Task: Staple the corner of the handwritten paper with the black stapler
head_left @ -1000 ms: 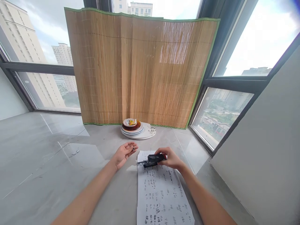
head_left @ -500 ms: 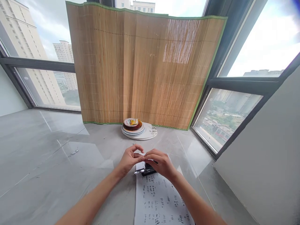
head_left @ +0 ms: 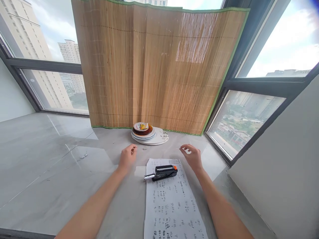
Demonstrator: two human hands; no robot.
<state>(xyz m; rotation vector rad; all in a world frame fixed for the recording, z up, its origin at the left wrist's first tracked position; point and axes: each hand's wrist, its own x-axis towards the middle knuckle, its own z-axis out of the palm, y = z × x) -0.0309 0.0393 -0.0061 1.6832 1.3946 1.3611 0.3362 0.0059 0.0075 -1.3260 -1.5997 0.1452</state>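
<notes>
A black stapler (head_left: 164, 172) with an orange end lies on sheets of paper (head_left: 171, 199) covered in handwriting. Its silver magazine (head_left: 149, 177) sticks out to the left. My left hand (head_left: 128, 156) is closed, fingers curled together, over the floor left of the paper; whatever it may hold is hidden. To the right of the paper, my right hand (head_left: 191, 156) pinches thumb and forefinger together. A thin pale sliver seems to show at those fingertips, too small to name. Neither hand touches the stapler. A small grey piece (head_left: 144, 149) lies between the hands, beyond the paper.
Stacked plates (head_left: 159, 141), topped by a small yellow packet (head_left: 144, 126), stand before a bamboo mat (head_left: 149, 73) leaning on the windows. Small silvery bits (head_left: 82, 157) lie on the glossy grey surface (head_left: 62, 186) at left. A white wall (head_left: 279, 159) borders the right.
My hands were together above the stapler, fingertips touching. They have parted, left hand to the left and right hand to the right, uncovering the stapler. The view has tipped down slightly.
</notes>
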